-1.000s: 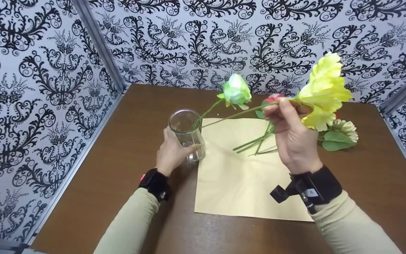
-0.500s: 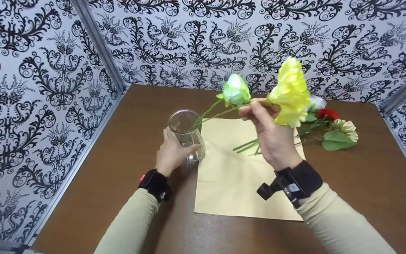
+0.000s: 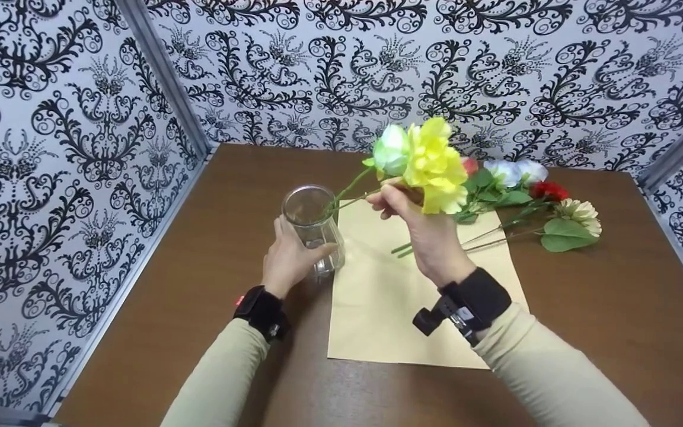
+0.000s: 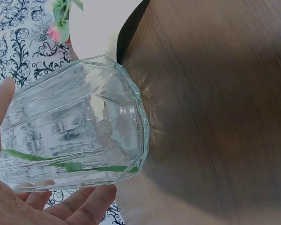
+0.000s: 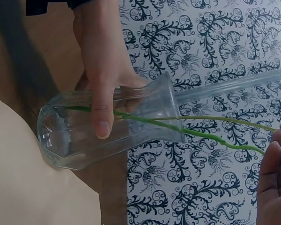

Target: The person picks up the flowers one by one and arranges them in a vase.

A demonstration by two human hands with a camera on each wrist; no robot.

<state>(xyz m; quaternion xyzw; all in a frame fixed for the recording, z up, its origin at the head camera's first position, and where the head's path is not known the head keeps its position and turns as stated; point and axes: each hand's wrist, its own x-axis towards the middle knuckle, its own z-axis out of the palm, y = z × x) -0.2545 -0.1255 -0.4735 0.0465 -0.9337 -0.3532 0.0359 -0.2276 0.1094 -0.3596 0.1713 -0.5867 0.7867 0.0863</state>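
Yellow flower [image 3: 436,169], upper centre of head view, bloom visually overlapping green bud [image 3: 389,151]. Right hand [image 3: 430,237] pinches flower's thin stem [image 5: 215,117] below bloom. Left hand [image 3: 288,255] wrapped round glass vase [image 3: 316,231], left of frame centre. Right wrist view: thin stem already through vase mouth; tip hard to make out, perhaps behind left thumb. Best handling: feed stem gently alongside green stem [image 5: 196,134], avoiding tangle; hold vase steady, let no petals snag on bud.

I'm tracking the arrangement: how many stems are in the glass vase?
2. The thicker green stem runs down the glass vase toward its base; the thinner stem, pinched in the right hand, enters its mouth. The left hand covers some glass, but no third stem shows.
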